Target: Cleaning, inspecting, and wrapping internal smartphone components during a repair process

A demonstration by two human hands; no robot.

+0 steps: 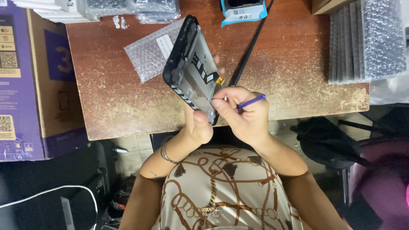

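My left hand point(199, 123) grips the lower end of a black phone frame point(189, 68) with its grey inner side facing me, tilted up over the worn brown table point(106, 102). A small orange flex tab shows near the frame's right edge. My right hand point(243, 111) pinches a thin purple tool point(251, 101) and rests its fingertips against the lower right edge of the frame.
A bubble-wrap pouch point(149, 51) lies behind the frame. A long black rod point(249, 47) runs diagonally across the table. A blue-edged packet point(243, 10) sits at the top. Stacked bubble-wrapped panels point(368, 40) fill the right. A purple cardboard box point(30, 81) stands left.
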